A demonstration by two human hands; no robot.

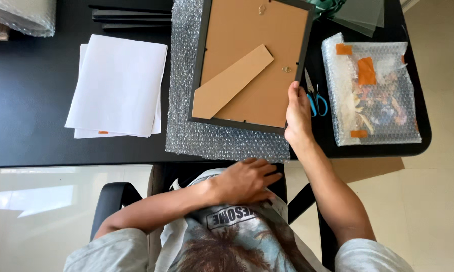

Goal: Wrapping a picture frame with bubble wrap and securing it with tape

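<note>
A black picture frame (252, 65) lies face down on a sheet of bubble wrap (227, 141) on the black table (30, 111). Its brown backing board and cardboard stand face up. My right hand (298, 113) grips the frame's right edge near the lower corner. My left hand (247, 180) rests flat on my shirt just below the table edge, fingers spread, holding nothing.
Blue-handled scissors (315, 98) lie just right of the frame. A bubble-wrapped package with orange tape (375, 90) sits at the far right. White paper sheets (118, 83) lie to the left, dark frame strips (131, 17) and glass panes (360, 12) at the back.
</note>
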